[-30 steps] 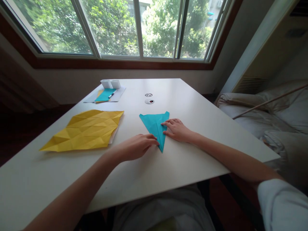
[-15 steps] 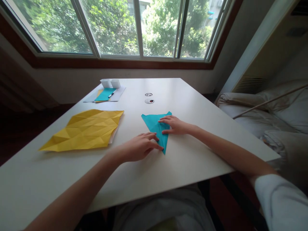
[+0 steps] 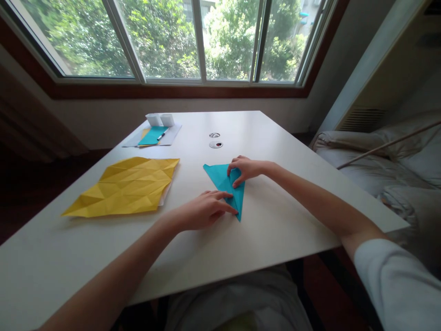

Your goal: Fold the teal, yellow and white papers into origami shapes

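A turquoise sheet of origami paper [image 3: 217, 174], folded into a kite-like triangle, lies on the white table with its narrow tip toward me. My left hand [image 3: 203, 211] presses on its lower part, fingers stretched out and apart, the index fingertip close to the tip. Curled over the upper right of the paper, my right hand [image 3: 248, 168] grips a part that bulges between its thumb and fingers. That hand hides the paper's upper right corner.
A creased yellow sheet [image 3: 127, 186] lies left of my left hand, over something pale. Farther back are white paper [image 3: 175, 133], a turquoise sheet [image 3: 149, 137], a pen [image 3: 163, 134] and two small white boxes [image 3: 167, 120]. Two round discs [image 3: 216, 145] sit mid-table.
My right hand has gone from lying fairly flat on the paper to curled fingers, a little farther up, bending part of it. My left hand stays almost in place.
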Available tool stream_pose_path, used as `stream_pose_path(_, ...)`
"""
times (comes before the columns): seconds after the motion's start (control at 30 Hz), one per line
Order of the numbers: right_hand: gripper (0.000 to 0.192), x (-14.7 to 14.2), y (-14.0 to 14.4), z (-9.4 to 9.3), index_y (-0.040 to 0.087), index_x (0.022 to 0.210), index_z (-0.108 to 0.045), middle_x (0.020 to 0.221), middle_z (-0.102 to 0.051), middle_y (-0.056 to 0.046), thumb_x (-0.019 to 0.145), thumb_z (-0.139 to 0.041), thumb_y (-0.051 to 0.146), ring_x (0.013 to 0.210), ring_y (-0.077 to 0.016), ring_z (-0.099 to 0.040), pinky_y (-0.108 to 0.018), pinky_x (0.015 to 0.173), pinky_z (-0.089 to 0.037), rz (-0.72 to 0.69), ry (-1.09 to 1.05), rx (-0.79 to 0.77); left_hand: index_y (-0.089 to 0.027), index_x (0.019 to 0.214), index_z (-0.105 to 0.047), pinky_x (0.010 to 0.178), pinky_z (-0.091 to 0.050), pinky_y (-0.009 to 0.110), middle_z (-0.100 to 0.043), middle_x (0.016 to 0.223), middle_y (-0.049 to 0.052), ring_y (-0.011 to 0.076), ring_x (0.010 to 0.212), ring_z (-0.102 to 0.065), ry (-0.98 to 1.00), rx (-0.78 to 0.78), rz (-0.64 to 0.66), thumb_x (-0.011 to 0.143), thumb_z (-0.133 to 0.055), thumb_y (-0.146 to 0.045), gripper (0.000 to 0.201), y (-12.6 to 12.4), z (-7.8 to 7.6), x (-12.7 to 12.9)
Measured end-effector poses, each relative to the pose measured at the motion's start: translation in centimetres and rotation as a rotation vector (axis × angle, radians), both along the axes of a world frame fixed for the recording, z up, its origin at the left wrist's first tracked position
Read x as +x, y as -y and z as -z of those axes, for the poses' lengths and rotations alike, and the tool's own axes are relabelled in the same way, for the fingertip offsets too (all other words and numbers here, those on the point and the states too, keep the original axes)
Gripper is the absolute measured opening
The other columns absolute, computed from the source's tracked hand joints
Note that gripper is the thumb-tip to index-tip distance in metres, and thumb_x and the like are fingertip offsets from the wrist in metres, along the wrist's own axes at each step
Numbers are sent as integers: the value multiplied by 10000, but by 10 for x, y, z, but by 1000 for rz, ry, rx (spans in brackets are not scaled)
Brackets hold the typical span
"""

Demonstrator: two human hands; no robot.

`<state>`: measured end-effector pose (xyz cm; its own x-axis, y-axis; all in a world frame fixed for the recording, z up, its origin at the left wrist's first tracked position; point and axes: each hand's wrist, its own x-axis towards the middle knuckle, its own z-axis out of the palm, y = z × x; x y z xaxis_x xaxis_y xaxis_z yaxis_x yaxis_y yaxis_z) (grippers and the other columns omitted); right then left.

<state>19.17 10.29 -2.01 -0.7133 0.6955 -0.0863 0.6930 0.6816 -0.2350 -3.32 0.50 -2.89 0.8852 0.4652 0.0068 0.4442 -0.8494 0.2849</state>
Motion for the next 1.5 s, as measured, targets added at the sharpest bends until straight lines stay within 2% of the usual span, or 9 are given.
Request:
stream_pose_path(0.17, 408, -3, -10, 1, 212, 983, -642, 1068, -610, -75, 717, -597, 518, 1066, -281, -482, -484, 996, -239, -14, 7, -66, -353, 1129, -604, 981, -350, 372, -485, 1311, 46, 223, 1168, -478, -1, 6, 10, 891, -407, -164, 362, 0, 0, 0)
stream_pose_path(0.27, 373, -4, -12, 3, 207, 965, -652, 1072, -618, -77, 742, -579, 497, 1073, -283, -481, -473, 984, -252, -19, 19, -57, -351, 1131, -602, 985, -347, 372, -484, 1317, 52, 220, 1197, -457, -8, 7, 18, 892, -402, -152, 370, 0, 0, 0)
stream_pose_path(0.83, 368, -6, -13, 5, 213, 974, -666, 1057, -633, -71, 739, -592, 486, 1092, -281, -469, -438, 965, -293, 6, 57, -46, -358, 1099, -627, 972, -354, 367, -547, 1252, 42, 228, 1188, -468, -57, 20, 41, 867, -453, -144, 361, 5, -8, 4)
stream_pose_path(1.1, 372, -7, -11, 3, 205, 983, -663, 1071, -631, -74, 740, -601, 480, 1094, -278, -477, -416, 956, -310, 16, 68, -39, -374, 1111, -602, 1005, -293, 413, -508, 1299, 43, 248, 1283, -361, -75, -24, 82, 897, -427, -203, 325, 5, -6, 2)
stream_pose_path(1.23, 362, -8, -10, 2, 202, 987, -659, 1073, -633, -71, 746, -605, 466, 1112, -278, -467, -412, 958, -313, 33, 75, -46, -381, 1096, -609, 1000, -291, 440, -480, 1328, 41, 280, 1276, -368, -64, -45, 68, 905, -424, -233, 304, 5, -5, 2)
stream_pose_path(1.5, 396, -11, -8, -3, 193, 1027, -646, 1125, -613, -86, 750, -602, 473, 1148, -290, -444, -434, 998, -264, 58, 122, -85, -372, 1090, -607, 1020, -253, 468, -469, 1328, 40, 273, 1299, -323, -84, -53, 67, 891, -459, -279, 264, 8, -7, 2)
